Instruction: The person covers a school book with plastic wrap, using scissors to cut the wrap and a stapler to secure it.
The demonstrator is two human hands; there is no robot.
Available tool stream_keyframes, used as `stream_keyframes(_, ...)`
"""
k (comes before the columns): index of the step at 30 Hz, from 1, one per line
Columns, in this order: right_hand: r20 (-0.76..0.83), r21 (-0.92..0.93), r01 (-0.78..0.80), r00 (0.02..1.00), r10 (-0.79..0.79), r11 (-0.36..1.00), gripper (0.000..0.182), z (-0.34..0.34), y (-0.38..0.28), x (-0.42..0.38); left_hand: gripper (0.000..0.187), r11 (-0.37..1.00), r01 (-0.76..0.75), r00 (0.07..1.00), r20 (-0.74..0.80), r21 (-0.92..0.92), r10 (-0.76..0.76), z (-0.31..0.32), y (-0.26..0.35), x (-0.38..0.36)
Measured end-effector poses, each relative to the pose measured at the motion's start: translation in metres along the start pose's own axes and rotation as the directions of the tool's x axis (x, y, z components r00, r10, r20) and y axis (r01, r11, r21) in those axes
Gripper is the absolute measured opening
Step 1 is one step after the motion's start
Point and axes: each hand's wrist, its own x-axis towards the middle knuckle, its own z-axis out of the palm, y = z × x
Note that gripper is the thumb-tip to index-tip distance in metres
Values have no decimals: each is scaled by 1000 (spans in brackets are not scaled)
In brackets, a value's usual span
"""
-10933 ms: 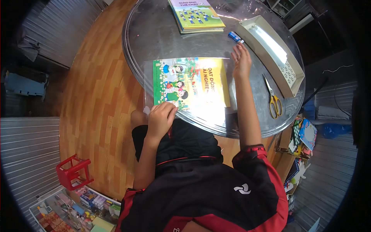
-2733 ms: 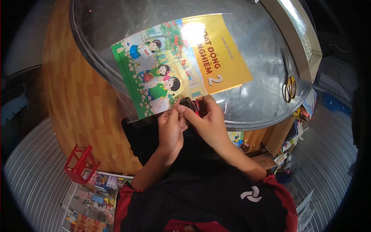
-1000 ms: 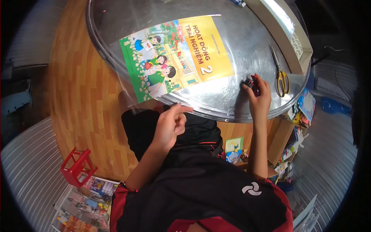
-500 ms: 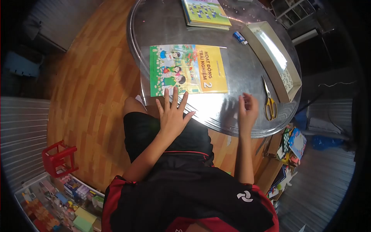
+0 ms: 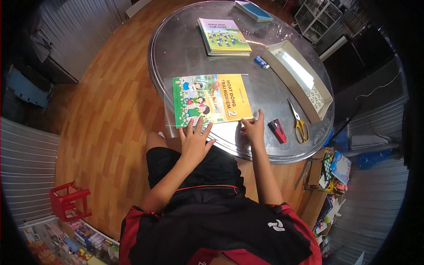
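Note:
A book with a green and yellow cover (image 5: 212, 99) lies on the round metal table (image 5: 176, 48), clear plastic showing past its left edge. My left hand (image 5: 193, 143) rests with spread fingers on the book's near left edge. At its near right corner is my right hand (image 5: 254, 128), thumb and fingers apart around the edge; whether it pinches the book or the plastic is too small to tell. Right of that hand lies a red stapler (image 5: 277, 131), and beyond it scissors with yellow handles (image 5: 301, 131).
A stack of books (image 5: 225, 37) and a teal book (image 5: 254, 11) lie at the table's far side. A blue-and-white eraser (image 5: 261, 62) sits beside a long cream tray (image 5: 324, 108). A red stool (image 5: 69, 202) stands on the floor at left.
My right hand has moved left to the book's corner, uncovering the red stapler. The view has tilted, showing more of the table's far side. My left hand stays at the book's near edge.

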Motion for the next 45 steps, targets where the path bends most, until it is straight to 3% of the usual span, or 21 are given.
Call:
stream_keyframes(2,-33,-113,54,998,-58,992,75,4,-8,-10,48,998,11,1000,10,59,-12,-1,3,0)
stream_keyframes(4,-90,-380,230,955,-284,896,73,8,-15,-20,48,999,19,1000,16,51,-20,-2,1,1)
stream_keyframes(6,-43,-430,268,948,-315,862,71,6,-15,-29,48,999,27,999,23,43,-28,-2,-2,2)
stream_keyframes(8,82,-551,456,863,-498,699,65,2,-12,-36,50,1000,-23,1000,-11,-6,23,-2,-9,-1)
stream_keyframes(12,108,-486,548,811,-575,681,55,-1,-1,-32,53,993,-113,992,49,-44,115,-9,-28,-5)
stream_keyframes(16,85,-566,544,786,-612,620,42,-1,-4,-29,58,986,-168,982,86,-1,168,-12,-31,-6)
stream_keyframes(19,119,-573,626,702,-703,528,34,-3,-5,-26,57,986,-163,985,54,20,162,-12,-30,-4)
stream_keyframes(21,142,-524,709,619,-772,472,29,-6,-3,-22,55,950,-271,961,-101,-154,258,-15,-31,3)
stream_keyframes(25,162,-487,750,582,-797,448,28,-9,-16,-18,54,946,-253,963,-142,-200,227,-13,-9,26)
stream_keyframes(30,203,-412,813,521,-829,411,25,-15,-43,-16,40,965,-255,957,-161,-67,242,13,-2,49)
stream_keyframes(33,84,-460,804,462,-883,377,26,-24,-60,-22,35,954,-290,954,-107,-79,281,5,-2,60)
stream_keyframes(34,76,-464,799,466,-882,382,26,-28,-68,-27,34,952,-297,955,-47,-75,294,-4,-1,67)
stream_keyframes(36,-113,-381,789,478,-871,482,20,-35,-81,-40,31,939,-307,949,-119,-153,291,-35,-1,88)
stream_keyframes(38,-164,-325,786,501,-850,526,21,-37,-69,-55,17,977,-95,993,52,-193,107,-70,7,104)
stream_keyframes(39,-193,-217,767,573,-796,604,24,-35,-63,-63,20,925,-72,990,89,-373,113,-81,3,114)
stream_keyframes(40,-212,-106,733,644,-735,672,26,-30,-60,-67,23,841,-37,984,127,-540,125,-95,-6,125)
stream_keyframes(42,-104,32,536,841,-531,843,42,-18,-55,-61,30,589,189,950,298,-786,92,-123,-14,137)
stream_keyframes(44,-2,364,264,959,-282,893,53,3,-38,-48,30,370,262,922,345,-891,177,-138,-29,146)
stream_keyframes(45,120,460,107,976,-182,882,56,10,-27,-40,29,272,346,906,395,-898,151,-144,-32,145)
